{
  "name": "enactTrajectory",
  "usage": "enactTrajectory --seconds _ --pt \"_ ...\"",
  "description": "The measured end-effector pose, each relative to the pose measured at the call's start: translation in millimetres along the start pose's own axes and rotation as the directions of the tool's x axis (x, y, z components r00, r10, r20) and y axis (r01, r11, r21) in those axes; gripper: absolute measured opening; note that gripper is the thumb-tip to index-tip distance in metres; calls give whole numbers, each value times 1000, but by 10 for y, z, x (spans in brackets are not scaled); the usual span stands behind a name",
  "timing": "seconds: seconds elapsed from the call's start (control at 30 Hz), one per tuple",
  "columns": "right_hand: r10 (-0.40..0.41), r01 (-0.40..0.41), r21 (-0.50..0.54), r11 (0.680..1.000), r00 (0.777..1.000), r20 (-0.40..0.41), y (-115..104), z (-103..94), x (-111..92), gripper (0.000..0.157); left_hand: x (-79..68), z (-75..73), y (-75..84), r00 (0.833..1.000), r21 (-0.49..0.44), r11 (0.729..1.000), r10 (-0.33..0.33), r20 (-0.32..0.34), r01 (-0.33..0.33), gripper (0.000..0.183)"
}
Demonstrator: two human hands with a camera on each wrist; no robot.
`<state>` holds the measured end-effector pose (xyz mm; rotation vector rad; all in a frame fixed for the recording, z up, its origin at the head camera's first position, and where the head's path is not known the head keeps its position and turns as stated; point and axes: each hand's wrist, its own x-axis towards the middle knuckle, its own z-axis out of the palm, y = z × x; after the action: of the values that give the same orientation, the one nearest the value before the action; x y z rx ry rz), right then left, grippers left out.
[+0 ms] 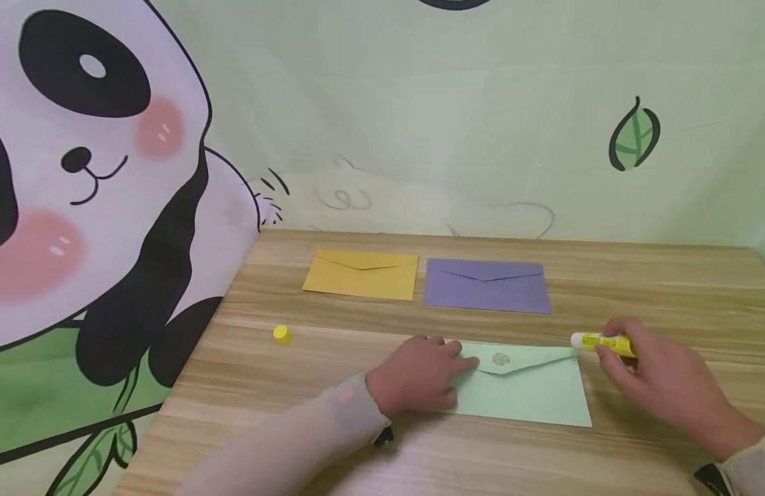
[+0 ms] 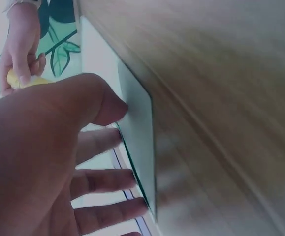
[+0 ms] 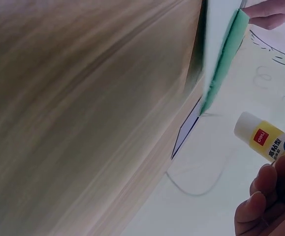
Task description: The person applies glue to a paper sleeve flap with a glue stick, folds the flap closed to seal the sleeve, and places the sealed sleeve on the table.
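A mint-green envelope (image 1: 525, 396) lies on the table with its pointed flap toward the far edge. A small greyish round mark (image 1: 501, 359) shows on the flap. My left hand (image 1: 420, 375) rests on the envelope's left part, fingers spread and mostly straight; in the left wrist view its thumb and fingertips meet the envelope (image 2: 140, 123). At the envelope's far right corner, my right hand (image 1: 664, 382) grips a yellow glue stick (image 1: 606, 343), its white end pointing left. The right wrist view shows the lettering on the glue stick (image 3: 268, 140).
A yellow envelope (image 1: 364, 279) and a purple envelope (image 1: 488, 293) lie side by side farther back. A yellow cap (image 1: 282, 335) stands on the wooden table (image 1: 233, 406), left of my left hand. Behind the table hangs a pale green backdrop (image 1: 420, 124) with a panda drawing.
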<state>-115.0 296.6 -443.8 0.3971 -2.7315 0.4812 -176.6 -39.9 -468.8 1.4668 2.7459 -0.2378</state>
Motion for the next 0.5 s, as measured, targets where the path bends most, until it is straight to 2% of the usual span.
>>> enactTrajectory --seconds 0.13,0.5 --pt "-21 21 5 1000 1000 -10 4 3 -1 23 18 -36 55 1000 47 999 -9 13 9 54" --pt "-28 28 16 999 1000 -10 -3 24 7 24 62 -19 123 998 -38 999 1 58 2 60"
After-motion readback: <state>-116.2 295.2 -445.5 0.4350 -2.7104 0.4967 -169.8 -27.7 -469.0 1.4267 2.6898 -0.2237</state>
